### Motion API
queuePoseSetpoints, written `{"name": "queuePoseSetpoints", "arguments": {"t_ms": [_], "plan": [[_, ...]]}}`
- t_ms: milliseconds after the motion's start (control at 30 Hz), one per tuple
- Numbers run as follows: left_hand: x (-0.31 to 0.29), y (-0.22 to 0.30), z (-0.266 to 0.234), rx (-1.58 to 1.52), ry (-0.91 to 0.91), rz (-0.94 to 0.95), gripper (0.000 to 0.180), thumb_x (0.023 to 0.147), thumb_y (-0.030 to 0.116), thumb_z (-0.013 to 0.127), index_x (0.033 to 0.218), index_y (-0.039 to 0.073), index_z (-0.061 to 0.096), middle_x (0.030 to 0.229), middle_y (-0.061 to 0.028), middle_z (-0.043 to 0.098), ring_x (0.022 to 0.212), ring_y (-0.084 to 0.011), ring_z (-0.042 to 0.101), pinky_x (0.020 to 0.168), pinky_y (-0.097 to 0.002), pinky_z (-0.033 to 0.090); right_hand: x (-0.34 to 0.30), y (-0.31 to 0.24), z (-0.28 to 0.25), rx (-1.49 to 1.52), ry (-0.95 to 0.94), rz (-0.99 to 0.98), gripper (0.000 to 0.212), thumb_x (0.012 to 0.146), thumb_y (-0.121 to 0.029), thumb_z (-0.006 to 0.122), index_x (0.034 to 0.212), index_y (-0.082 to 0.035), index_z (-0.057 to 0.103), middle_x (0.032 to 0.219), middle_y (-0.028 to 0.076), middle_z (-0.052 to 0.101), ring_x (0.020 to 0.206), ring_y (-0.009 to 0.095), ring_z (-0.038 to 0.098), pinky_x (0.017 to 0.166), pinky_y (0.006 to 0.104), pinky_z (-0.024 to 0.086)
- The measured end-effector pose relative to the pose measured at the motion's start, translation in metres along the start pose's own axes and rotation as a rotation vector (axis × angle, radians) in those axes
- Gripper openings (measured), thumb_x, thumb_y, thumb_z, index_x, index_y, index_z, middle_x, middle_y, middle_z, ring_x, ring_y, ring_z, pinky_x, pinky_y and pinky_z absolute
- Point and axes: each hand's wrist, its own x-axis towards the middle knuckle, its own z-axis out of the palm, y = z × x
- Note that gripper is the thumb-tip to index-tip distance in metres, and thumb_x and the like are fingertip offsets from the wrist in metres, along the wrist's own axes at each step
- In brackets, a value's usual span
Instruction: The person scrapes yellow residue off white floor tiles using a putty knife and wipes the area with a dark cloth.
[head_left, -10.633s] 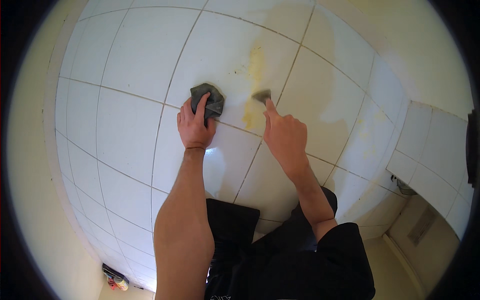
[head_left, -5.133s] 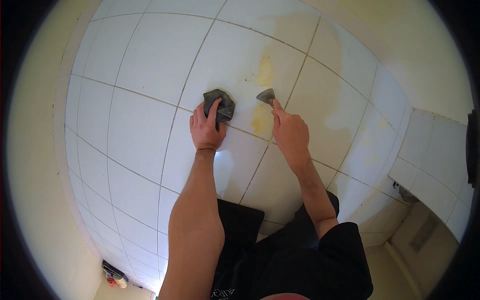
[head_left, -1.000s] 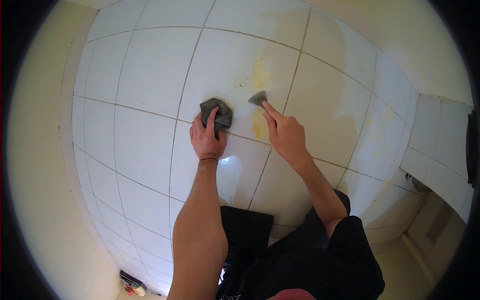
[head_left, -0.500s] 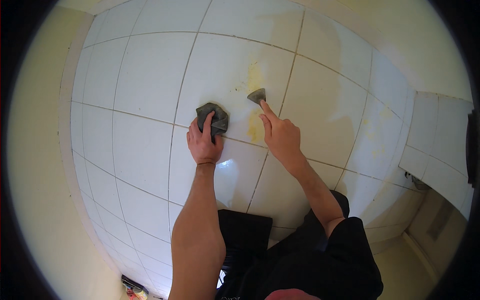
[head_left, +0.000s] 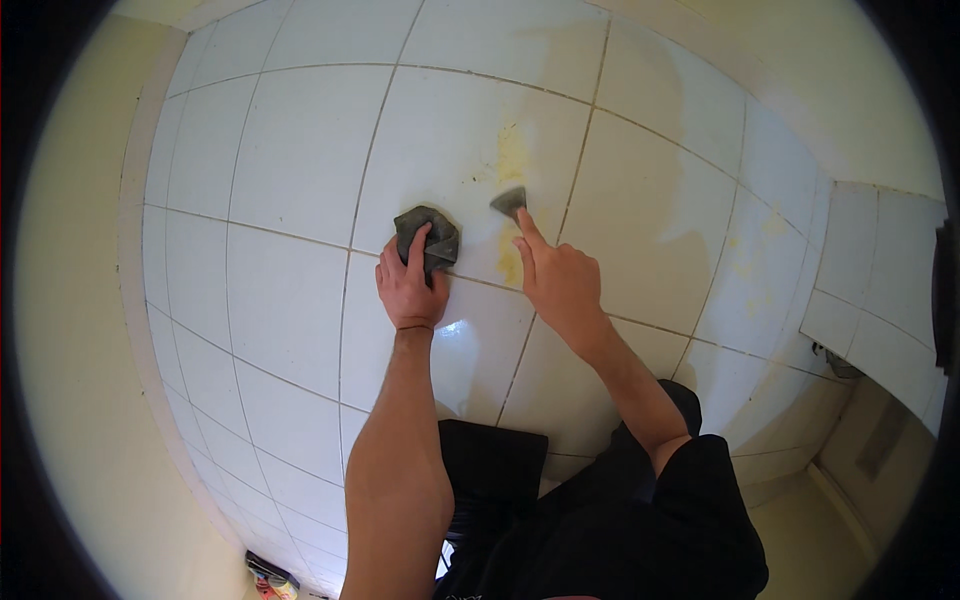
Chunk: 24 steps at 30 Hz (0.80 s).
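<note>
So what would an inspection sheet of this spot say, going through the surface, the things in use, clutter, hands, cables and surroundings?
Surface: white tiled wall with grey grout lines; a yellowish stain runs down one tile and across the joint below it, with fainter patches to the right.
Job's things: a crumpled dark grey cloth and a small grey scraper-like tool, both against the wall.
Clutter: small colourful items at the lower edge, too small to tell.
Hands: left hand presses the cloth to the tile; right hand has its forefinger on the tool beside the stain.
Cables: nothing seen.
Surroundings: a plain cream wall at left; a tiled corner at right.
</note>
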Motion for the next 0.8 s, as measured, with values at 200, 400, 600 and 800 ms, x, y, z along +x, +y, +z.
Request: {"name": "queuePoseSetpoints", "arguments": {"t_ms": [200,400,600,800], "plan": [[0.002,0.0,0.001,-0.015,0.02,0.025,0.067,0.071,0.01,0.066,0.136,0.024,0.058,0.13,-0.0119,0.053,0.117,-0.032,0.054,0.096,-0.0432,0.043,0.0,-0.003,0.007,-0.125,0.029,-0.034,0.045,0.102,-0.033,0.053,0.143,-0.013,0.054,0.052,0.01,0.058,0.043,0.027,0.059,0.043,0.0409,0.045],[0.004,-0.001,0.002,-0.011,0.028,0.037,0.068,0.07,0.01,0.065,0.136,0.024,0.059,0.13,-0.0119,0.054,0.117,-0.0318,0.054,0.096,-0.0437,0.043,0.0,-0.005,0.009,-0.147,0.037,-0.043,0.046,0.102,-0.033,0.054,0.142,-0.011,0.055,0.049,0.007,0.056,0.04,0.024,0.057,0.041,0.0389,0.043],[0.002,-0.001,0.002,-0.024,0.026,0.04,0.069,0.069,0.008,0.065,0.136,0.024,0.059,0.129,-0.0116,0.054,0.117,-0.0312,0.054,0.095,-0.0431,0.044,0.001,-0.005,0.008,-0.159,0.052,-0.055,0.046,0.101,-0.031,0.055,0.142,-0.01,0.055,0.048,0.006,0.054,0.039,0.023,0.055,0.04,0.0374,0.042],[0.003,0.0,0.004,-0.018,0.043,0.042,0.068,0.069,0.008,0.064,0.135,0.023,0.059,0.128,-0.0116,0.054,0.116,-0.0313,0.055,0.094,-0.0422,0.044,0.0,-0.006,0.001,-0.13,0.003,-0.07,0.045,0.101,-0.031,0.056,0.141,-0.01,0.056,0.051,0.007,0.057,0.04,0.024,0.056,0.041,0.0381,0.043]]}}
